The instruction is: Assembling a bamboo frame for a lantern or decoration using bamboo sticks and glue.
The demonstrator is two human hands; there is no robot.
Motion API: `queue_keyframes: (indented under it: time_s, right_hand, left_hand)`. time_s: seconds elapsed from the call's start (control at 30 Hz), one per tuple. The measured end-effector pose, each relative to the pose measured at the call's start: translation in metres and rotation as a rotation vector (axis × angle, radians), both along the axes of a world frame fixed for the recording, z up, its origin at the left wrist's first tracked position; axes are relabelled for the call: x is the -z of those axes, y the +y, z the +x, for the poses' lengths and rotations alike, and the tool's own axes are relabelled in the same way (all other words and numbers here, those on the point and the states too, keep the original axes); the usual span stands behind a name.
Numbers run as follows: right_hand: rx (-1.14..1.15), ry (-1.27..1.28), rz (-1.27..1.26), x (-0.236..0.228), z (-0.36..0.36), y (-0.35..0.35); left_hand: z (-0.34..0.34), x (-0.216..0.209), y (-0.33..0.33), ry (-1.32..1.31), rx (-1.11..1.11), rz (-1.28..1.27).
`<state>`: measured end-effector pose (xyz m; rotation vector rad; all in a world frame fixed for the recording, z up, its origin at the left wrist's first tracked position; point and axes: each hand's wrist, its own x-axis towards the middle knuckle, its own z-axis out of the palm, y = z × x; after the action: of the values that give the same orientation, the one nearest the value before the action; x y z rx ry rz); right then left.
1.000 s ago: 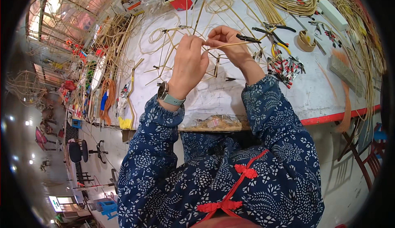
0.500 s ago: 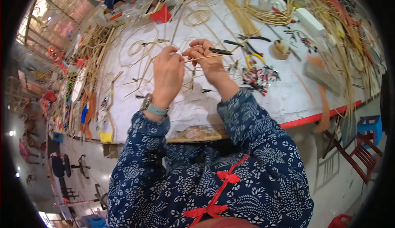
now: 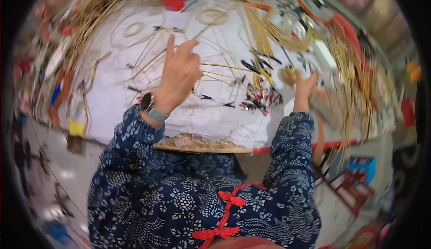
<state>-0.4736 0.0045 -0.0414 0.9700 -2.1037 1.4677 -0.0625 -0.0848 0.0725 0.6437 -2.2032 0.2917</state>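
Observation:
Over the middle left of the white table, my left hand (image 3: 179, 71) is closed around a thin cane strip (image 3: 224, 65), its index finger pointing up and away. The strip runs out to the right from the hand, among other thin strips spread on the table. Much of the grip is hidden behind the back of the hand. My right hand (image 3: 305, 87) reaches to the right, slightly blurred, thumb and finger apart, with nothing visible between them. It is beside a tan roll of tape (image 3: 288, 75), just nearer than some small dark clips (image 3: 306, 64).
A pile of small clips (image 3: 265, 97) lies between my hands, below yellow-handled pliers (image 3: 268, 77). Cane bundles (image 3: 260, 31) and a coil (image 3: 213, 17) are at the back. Long strips (image 3: 354, 82) hang over the right edge. A red box (image 3: 174, 2) stands far back.
My right hand has left my left hand and moved far right, toward the tape roll and clips. My left hand has shifted slightly left. The whole view has turned a little.

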Motion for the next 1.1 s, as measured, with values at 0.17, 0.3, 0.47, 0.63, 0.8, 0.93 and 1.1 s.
queue_keyframes:
  time_s: [0.17,0.3,0.47,0.63,0.8,0.93,1.1]
  right_hand:
    - [0.102,-0.105,0.326,0.065,-0.071,-0.022]
    - [-0.003,-0.292,-0.006,0.006,-0.019,-0.014]
    - [-0.590,-0.419,-0.358,-0.105,0.134,0.055]
    - [-1.007,-0.309,0.324,-0.087,0.236,0.083]
    - [-0.852,-0.111,0.345,-0.089,0.277,0.025]
    - [-0.730,0.019,0.327,-0.100,0.283,0.008]
    - [-0.729,0.052,0.309,-0.101,0.286,0.003]
  left_hand:
    - [-0.011,0.008,0.004,0.080,-0.035,-0.028]
    - [0.003,0.016,0.003,0.240,-0.036,0.068]
    - [0.005,0.017,0.002,0.296,0.015,0.104]
    - [0.003,0.020,-0.001,0.364,0.055,0.086]
    - [0.005,0.018,0.002,0.376,0.058,0.121]
    - [0.005,0.015,0.004,0.368,0.054,0.138]
    - [0.009,0.010,0.006,0.292,0.010,0.134]
